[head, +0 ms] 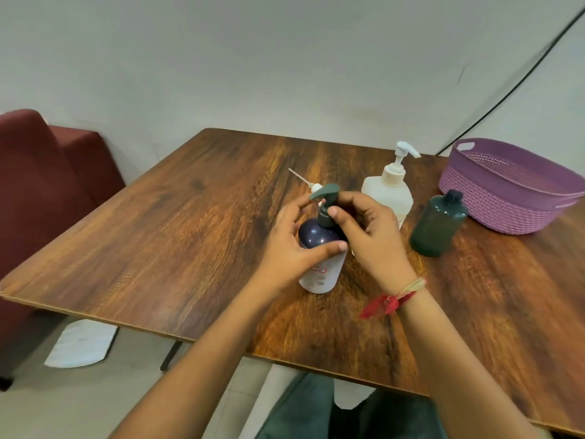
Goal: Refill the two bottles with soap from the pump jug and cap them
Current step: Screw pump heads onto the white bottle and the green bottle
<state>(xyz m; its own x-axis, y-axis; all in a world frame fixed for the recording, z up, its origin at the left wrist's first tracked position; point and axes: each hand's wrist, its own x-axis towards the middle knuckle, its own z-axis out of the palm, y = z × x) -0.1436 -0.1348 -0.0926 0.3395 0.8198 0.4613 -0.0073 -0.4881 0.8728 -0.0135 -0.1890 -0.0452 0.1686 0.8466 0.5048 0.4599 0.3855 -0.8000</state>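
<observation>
A dark purple bottle (316,236) with a white label stands on the wooden table (177,242) near its middle. My left hand (291,245) grips the bottle's body, thumb across its front. My right hand (364,229) pinches the collar of the grey-green pump cap (326,201) sitting on the bottle's neck. Behind my right hand stands the translucent white pump jug (387,188). A dark green bottle (438,223) with a dark screw top stands to the right, apart from both hands. A second pump part with a thin tube (304,179) lies behind the purple bottle.
A purple woven basket (512,191) sits at the table's right back corner. A dark red sofa (41,172) stands left of the table. A black cable (522,77) runs down the wall. White paper (82,343) lies on the floor under the table's left edge.
</observation>
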